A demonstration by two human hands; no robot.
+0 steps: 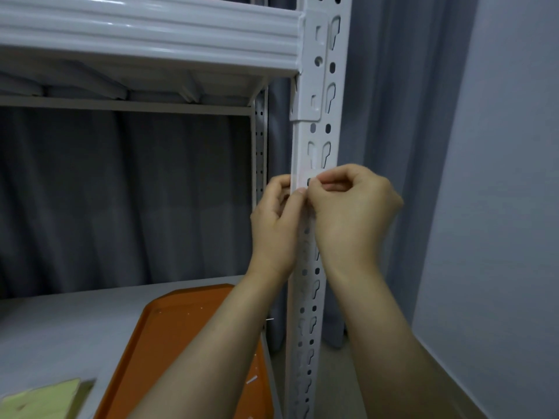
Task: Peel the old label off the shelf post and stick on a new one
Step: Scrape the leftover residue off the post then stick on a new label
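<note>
- The label (303, 177) sits on the front face of the shelf post (320, 140), a little below the bracket of the upper shelf beam (151, 34). It is pale, close to the post's own colour, and nothing shows whether it is the old one or the new one.
- Your right hand (354, 207) is narrow: thumb and forefinger pinch together at the label's right edge, and the other fingers are curled in.
- Your left hand (276, 219) grips the post's left edge, fingers curled behind it, thumb tip touching the label's lower left corner.
- The label lies at 10 o'clock from your right hand and at 1 o'clock from your left. Both touch it, but the right hand has the pinch.
- The post runs from 12 to 6 o'clock, and the label seems to lie across it, from 9 to 3. The coming pull or press, I judge, runs sideways along the label while your left hand steadies.
- An orange tray (181, 343) lies on the lower shelf (60, 322), at 7 o'clock from your hands.
</note>
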